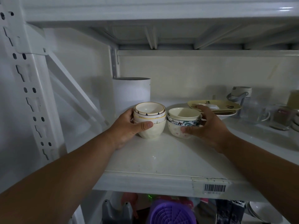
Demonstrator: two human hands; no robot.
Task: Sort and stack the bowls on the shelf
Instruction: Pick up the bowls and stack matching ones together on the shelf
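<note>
head view: two small stacks of bowls sat side by side on the white shelf point(161, 160), near its middle & well back from the front edge. the left hand point(127, 126) was wrapped round the left stack point(149, 121), thumb across the front of the lower cream bowl, fingers hidden behind; that stack looked like 3 or 4 nested bowls, top one w/ a dark triangle trim. the right hand point(208, 126) was clamped on the right stack point(184, 122), thumb on the pink-flowered bottom bowl, fingers curled over the far rim; above it sat a leaf-pattern bowl & a plain cream one. the stacks stood just apart, not touching. behind them were a white cylinder point(131, 94), a yellow tray point(226, 106) on plates, and glass cups point(257, 113) to the right. judgement: these looked like glazed ceramic, so stiff, brittle, prob. slippery, and a stack would be fairly heavy for one hand. the nested bowls differed in size and could rock or slide if tilted, so best hold seemed low on the bottom bowl, thumb in front & fingers behind, keeping it level; a pinch on the top rim alone would risk lifting just one bowl. setting down softly would matter, since a knock between the stacks or vs the tray could chip them.
</note>
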